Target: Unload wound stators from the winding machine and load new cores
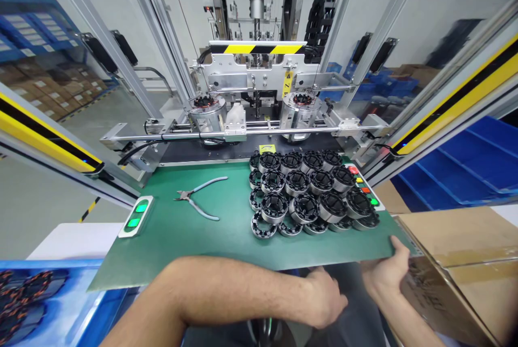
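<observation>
My left forearm crosses the bottom of the view, and my left hand (pixel 326 297) hangs just below the front edge of the green mat (pixel 226 239). Its back faces me and its fingers curl down out of sight. My right hand (pixel 386 274) is beside it at the mat's front right corner. The thumb is raised against the mat edge and the fingers are wrapped on the near edge of a cardboard box (pixel 457 266). A dense cluster of several round black-and-silver stator rings (pixel 309 193) sits on the right half of the mat.
Blue-handled cutters (pixel 200 198) lie on the mat's left half. A green two-button pad (pixel 136 215) is at the left edge and a button panel (pixel 366 188) at the right. The winding machine (pixel 254 93) stands behind. Blue bins (pixel 465 166) are at the right and a blue tray (pixel 36 304) at the lower left.
</observation>
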`<act>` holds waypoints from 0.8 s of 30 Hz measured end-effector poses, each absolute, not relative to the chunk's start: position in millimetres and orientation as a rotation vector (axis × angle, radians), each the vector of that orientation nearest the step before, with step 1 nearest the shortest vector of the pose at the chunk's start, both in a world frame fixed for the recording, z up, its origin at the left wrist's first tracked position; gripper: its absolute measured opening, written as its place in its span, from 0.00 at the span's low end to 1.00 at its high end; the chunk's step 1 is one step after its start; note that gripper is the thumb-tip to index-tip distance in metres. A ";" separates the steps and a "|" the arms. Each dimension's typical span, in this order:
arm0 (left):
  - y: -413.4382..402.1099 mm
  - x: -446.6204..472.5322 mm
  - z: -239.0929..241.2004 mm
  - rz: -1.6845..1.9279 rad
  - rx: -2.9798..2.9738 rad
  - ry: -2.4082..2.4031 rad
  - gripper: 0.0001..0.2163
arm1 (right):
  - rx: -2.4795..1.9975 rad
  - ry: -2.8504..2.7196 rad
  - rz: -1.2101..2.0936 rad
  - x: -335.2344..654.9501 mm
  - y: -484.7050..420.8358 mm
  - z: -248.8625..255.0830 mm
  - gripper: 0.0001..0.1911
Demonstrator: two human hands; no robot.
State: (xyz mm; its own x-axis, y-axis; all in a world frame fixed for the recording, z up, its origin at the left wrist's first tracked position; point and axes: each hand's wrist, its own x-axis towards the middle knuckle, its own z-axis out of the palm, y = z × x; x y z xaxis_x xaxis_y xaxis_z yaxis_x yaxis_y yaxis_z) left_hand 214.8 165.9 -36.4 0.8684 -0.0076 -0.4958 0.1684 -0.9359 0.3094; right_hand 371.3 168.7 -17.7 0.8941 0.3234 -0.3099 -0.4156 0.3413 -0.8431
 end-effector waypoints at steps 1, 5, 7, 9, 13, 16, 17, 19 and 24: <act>165.6 214.7 -37.4 -0.708 2.697 0.125 0.30 | -1.124 0.095 0.482 371.3 168.7 -17.6 0.19; 164.4 214.0 -41.5 -0.634 2.712 0.152 0.30 | -1.128 0.107 0.493 370.2 168.5 -16.0 0.19; 164.2 213.8 -41.8 -0.627 2.712 0.156 0.30 | -1.128 0.097 0.488 369.4 168.6 -15.5 0.19; 164.4 213.7 -40.7 -0.632 2.707 0.157 0.30 | -1.126 0.078 0.480 369.1 168.7 -15.8 0.19; 165.0 213.8 -38.3 -0.669 2.714 0.134 0.29 | -1.118 0.084 0.481 371.4 168.3 -18.6 0.20; 165.1 214.0 -38.6 -0.644 2.721 0.145 0.28 | -1.110 0.082 0.496 373.3 168.0 -20.5 0.20; 165.1 214.1 -38.8 -0.630 2.720 0.151 0.28 | -1.110 0.079 0.497 373.4 168.1 -20.7 0.19; 165.4 214.1 -38.4 -0.613 2.724 0.149 0.28 | -1.117 0.076 0.495 372.9 168.2 -20.2 0.19; 166.9 212.9 -33.2 -0.634 2.726 0.123 0.29 | -1.146 0.061 0.502 369.5 168.3 -16.1 0.19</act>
State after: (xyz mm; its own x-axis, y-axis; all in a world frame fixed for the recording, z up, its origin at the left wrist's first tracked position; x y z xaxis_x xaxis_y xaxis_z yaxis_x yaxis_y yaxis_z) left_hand 212.9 166.9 -33.2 0.8967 0.0071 -0.4426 0.1583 -0.9389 0.3057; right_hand 369.5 168.3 -16.1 0.8880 0.3502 -0.2980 -0.4112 0.3148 -0.8554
